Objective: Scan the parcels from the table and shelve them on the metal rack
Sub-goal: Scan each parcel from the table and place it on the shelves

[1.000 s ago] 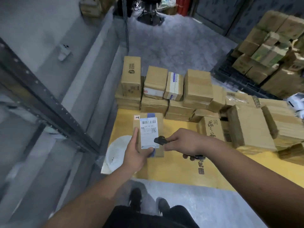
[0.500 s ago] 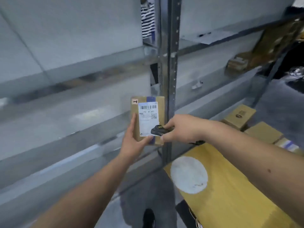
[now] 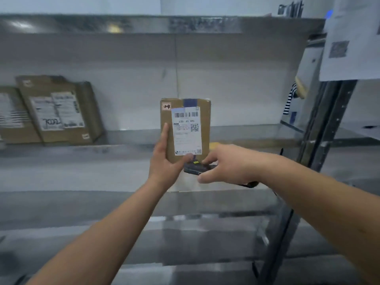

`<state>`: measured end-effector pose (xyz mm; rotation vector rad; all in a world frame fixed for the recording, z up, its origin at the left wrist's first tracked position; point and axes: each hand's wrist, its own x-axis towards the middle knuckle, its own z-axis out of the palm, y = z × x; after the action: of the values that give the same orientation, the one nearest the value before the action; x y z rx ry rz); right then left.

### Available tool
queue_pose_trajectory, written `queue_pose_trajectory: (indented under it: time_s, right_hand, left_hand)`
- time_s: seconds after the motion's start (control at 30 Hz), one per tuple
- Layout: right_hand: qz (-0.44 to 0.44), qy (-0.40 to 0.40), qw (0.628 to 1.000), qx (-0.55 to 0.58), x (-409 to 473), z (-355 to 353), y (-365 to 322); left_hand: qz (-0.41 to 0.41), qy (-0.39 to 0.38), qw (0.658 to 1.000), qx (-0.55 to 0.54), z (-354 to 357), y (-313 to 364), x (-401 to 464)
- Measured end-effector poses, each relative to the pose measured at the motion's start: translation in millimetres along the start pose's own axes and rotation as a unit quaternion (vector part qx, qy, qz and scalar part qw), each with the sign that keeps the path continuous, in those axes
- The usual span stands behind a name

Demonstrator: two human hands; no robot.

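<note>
- The left hand [image 3: 164, 161] grips a small brown parcel [image 3: 185, 128] by its lower left corner, fingers lying up the left edge and the thumb pressed on the front near the bottom of the label.
- The parcel stands upright in the air in front of the metal rack [image 3: 226, 136], about level with the middle shelf's front edge and not resting on it.
- Its white shipping label [image 3: 187, 132] faces the camera, with a barcode along the top, a small square code at the right and a strip of blue tape above it (the printed text is too small to read).
- The right hand [image 3: 228, 163] holds a small black scanner [image 3: 197, 168] just under the parcel's bottom edge, fingers curled round its body; a yellow mark shows on the scanner's top.
- Two more brown parcels [image 3: 57, 112] lean against the back wall at the left end of the same shelf, labels facing out, blurred.
- A dark upright post [image 3: 320, 128] closes the rack at the right edge, and a white printed sheet [image 3: 349, 42] hangs at the upper right corner.
- Beyond the post a striped sleeve [image 3: 289, 99] shows in part.
</note>
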<state>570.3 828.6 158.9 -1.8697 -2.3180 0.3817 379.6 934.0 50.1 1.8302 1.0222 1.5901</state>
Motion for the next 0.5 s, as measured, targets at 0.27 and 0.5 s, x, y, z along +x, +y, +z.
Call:
queue_pose_trajectory:
  time_s: [0.27,0.5]
  right_hand:
    - [-0.03,0.016,0.999,-0.01,87.5,-14.9,-75.3]
    - [-0.062,0.006,0.998,-0.011,162.3,-1.8,-131.0]
  left_hand:
    - [0.025,0.044,0.998,0.036,-100.6,-39.7,68.1]
    - [0.016,0.059,0.995,0.074,-173.6,-77.3,104.7]
